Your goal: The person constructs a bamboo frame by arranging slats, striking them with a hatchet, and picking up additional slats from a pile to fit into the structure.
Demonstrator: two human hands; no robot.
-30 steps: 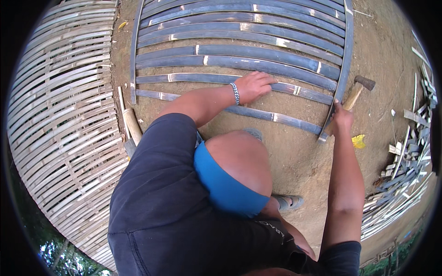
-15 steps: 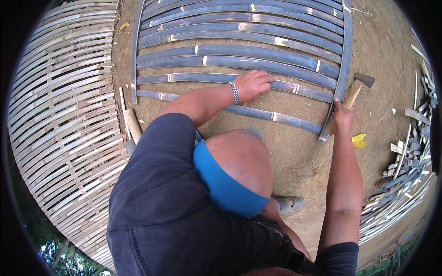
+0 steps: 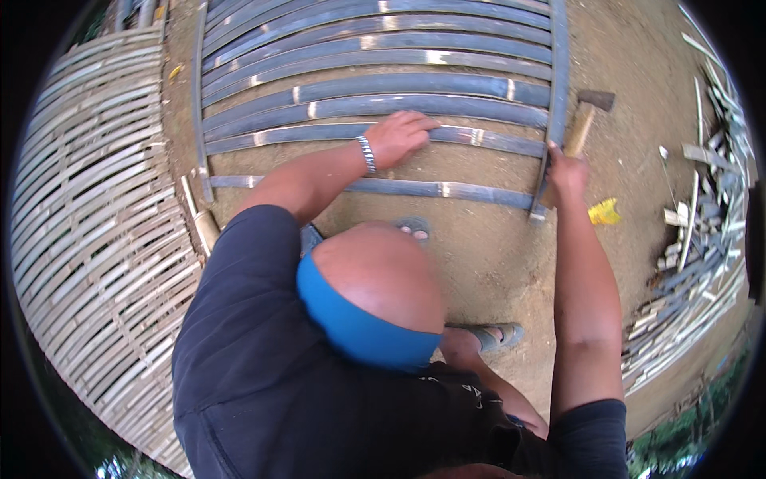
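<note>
My left hand (image 3: 399,140), with a chain bracelet at the wrist, is closed over the second-nearest bamboo slat (image 3: 499,139) near its middle; the thumb is hidden. The nearest bamboo slat (image 3: 471,192) lies apart from it, closer to me. My right hand (image 3: 567,173) grips the wooden handle of a hammer (image 3: 583,132) beside the right side rail (image 3: 558,80), its thumb near the rail. The hammer's dark metal head points away from me. A left side rail (image 3: 199,104) runs under or along the slats' other ends.
A pale slatted bamboo panel (image 3: 104,191) spans the left. By its edge lies a thick wooden handle (image 3: 207,230). Bamboo offcuts (image 3: 702,247) are heaped at the right. A yellow leaf (image 3: 604,212) lies on the dirt ground by my right forearm. My sandaled foot (image 3: 495,335) is below.
The view has shifted, moving the frame left and up in the picture. The second-nearest slat's left end now sits closer to the slat beyond it. Both hands keep their places.
</note>
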